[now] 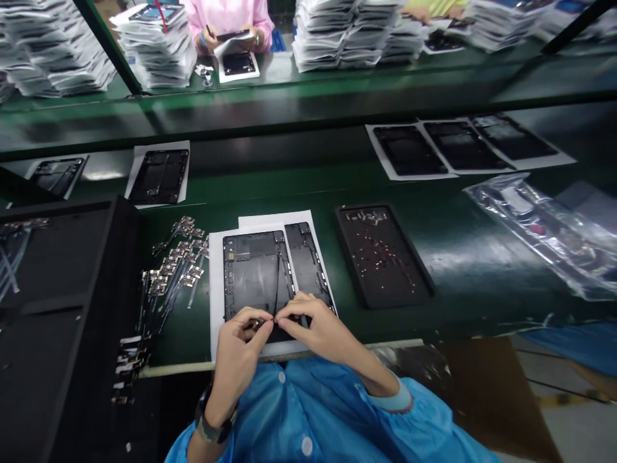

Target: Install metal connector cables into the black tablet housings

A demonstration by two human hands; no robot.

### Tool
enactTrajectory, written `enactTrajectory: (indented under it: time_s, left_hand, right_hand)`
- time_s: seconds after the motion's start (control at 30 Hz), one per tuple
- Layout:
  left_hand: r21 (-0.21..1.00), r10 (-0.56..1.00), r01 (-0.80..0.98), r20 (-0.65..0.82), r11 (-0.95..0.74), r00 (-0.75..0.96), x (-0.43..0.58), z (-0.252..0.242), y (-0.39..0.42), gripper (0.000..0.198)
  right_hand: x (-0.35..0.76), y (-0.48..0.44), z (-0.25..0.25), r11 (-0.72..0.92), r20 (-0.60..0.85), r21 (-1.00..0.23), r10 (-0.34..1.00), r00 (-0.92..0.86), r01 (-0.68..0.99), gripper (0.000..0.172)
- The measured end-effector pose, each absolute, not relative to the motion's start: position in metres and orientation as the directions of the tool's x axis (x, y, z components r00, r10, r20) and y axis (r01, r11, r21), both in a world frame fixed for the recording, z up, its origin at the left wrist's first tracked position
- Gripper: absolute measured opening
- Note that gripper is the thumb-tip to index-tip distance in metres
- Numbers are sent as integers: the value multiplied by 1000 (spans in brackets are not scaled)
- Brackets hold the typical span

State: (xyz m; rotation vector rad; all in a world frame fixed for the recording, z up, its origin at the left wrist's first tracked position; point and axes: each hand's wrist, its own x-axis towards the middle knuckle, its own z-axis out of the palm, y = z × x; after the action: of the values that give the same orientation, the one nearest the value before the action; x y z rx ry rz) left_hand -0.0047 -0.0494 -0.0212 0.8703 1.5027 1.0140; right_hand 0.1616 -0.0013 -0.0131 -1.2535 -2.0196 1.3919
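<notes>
A black tablet frame (pixel 254 273) lies on a white sheet (pixel 216 283) at the near edge of the green belt. A thin black cable (pixel 277 283) runs down its right side. My left hand (pixel 240 350) pinches a small part at the cable's lower end. My right hand (pixel 315 325) presses its fingers on the frame's lower edge beside it, fingers closed. A second frame (pixel 307 260) lies partly under the first, to its right.
Several small flex cables (pixel 176 263) lie left of the frame, beside a black tray (pixel 62 308). A dark tray (pixel 383 254) and a plastic bag (pixel 544 231) lie to the right. More frames on sheets sit farther back. A person in pink (pixel 229 26) works opposite among stacked bags.
</notes>
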Motion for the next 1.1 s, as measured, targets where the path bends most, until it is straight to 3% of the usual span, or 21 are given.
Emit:
enactTrajectory:
  time_s: [0.17,0.6,1.1]
  left_hand:
    - [923,909,46,-368,383,-194,-5,-20,-51,16]
    - [889,866,-105,-458,446,-199,-1,-26,-45,23]
    - [908,878,42,-390,416,-276,9,-22,-48,12]
  right_hand:
    - [161,-1,-9,127,-181,-862,827,-532,491,13]
    - [164,4,-8,125,-239,-862,754,-612,492,14]
    - [161,1,-7,75,-311,-812,784,-538,579,17]
